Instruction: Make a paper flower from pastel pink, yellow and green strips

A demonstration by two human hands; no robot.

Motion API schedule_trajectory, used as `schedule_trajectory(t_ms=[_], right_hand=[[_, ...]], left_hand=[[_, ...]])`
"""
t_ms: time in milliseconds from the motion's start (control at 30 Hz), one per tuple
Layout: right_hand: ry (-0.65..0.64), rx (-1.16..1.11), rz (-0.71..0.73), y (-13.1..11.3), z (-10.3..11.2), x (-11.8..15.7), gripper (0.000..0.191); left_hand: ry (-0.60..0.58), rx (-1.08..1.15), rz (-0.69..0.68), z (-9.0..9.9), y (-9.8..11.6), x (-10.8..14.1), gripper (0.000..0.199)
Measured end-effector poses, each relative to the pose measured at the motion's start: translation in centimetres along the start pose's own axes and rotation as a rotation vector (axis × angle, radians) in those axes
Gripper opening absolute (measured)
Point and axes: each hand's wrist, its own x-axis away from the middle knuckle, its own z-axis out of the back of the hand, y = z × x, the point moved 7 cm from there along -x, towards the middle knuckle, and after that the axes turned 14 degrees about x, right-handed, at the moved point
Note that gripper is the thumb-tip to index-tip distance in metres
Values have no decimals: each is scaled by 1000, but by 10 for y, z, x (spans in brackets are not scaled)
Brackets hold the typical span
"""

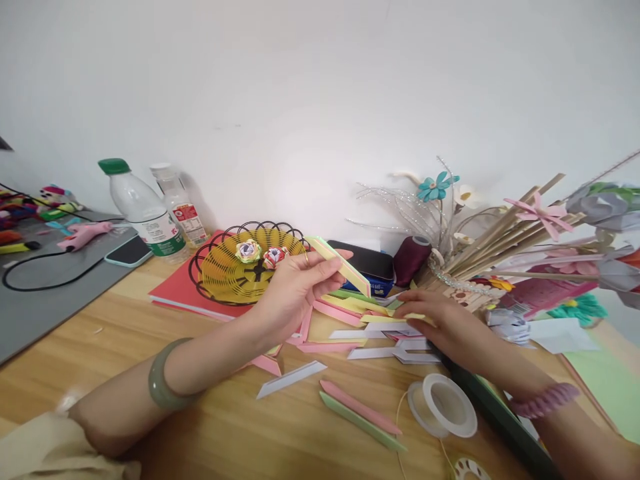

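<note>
Apparently to keep its layers pressed flat, the left hand (294, 283) pinches a folded yellow strip (355, 277) between thumb and fingers, just right of the basket (223, 272). Farther right of the basket, the right hand (440, 317) has its fingers bent low over loose paper strips (380, 327); I cannot tell whether they grip one. On the person's side of the basket, a pink strip (360, 407) and a green strip (360, 421) lie paired, perhaps to stay apart from that pile. Inside the basket, likely clear of clutter, sit a pale flower (249, 251) and a red flower (274, 257), the latter partly covered. Right of the basket, a dark case (367, 259) is half hidden, its contents unknowable.
</note>
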Motion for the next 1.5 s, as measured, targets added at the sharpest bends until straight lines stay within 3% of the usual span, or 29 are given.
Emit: schedule_trajectory(t_ms=[67, 233, 400, 600, 833, 1000, 1100, 1233, 1367, 1500], right_hand=[[-48, 44, 61, -3, -11, 0, 31], [-18, 100, 27, 2, -15, 0, 42], [87, 132, -51, 17, -4, 0, 30], [192, 96, -67, 20, 16, 3, 32], [176, 37, -33, 12, 21, 1, 26], [221, -26, -179, 21, 38, 8, 24], [165, -21, -237, 18, 40, 8, 24], [55, 131, -143, -6, 30, -12, 25], [-104, 262, -46, -32, 6, -41, 23], [-292, 415, -23, -43, -21, -58, 22]], left_hand=[[7, 5, 16, 1, -2, 0, 12], [29, 3, 34, 3, -5, -1, 11], [25, -8, 40, 4, -5, -1, 12], [11, -14, 23, 4, -2, -1, 18], [31, 14, 20, 9, -2, -6, 16], [40, 36, -30, 11, 3, -8, 5], [47, 50, -36, 10, 4, -8, 4], [35, 63, -48, 9, 7, -8, 6], [35, 58, -59, 10, 10, -9, 8], [24, 60, -59, 10, 10, -10, 6]])
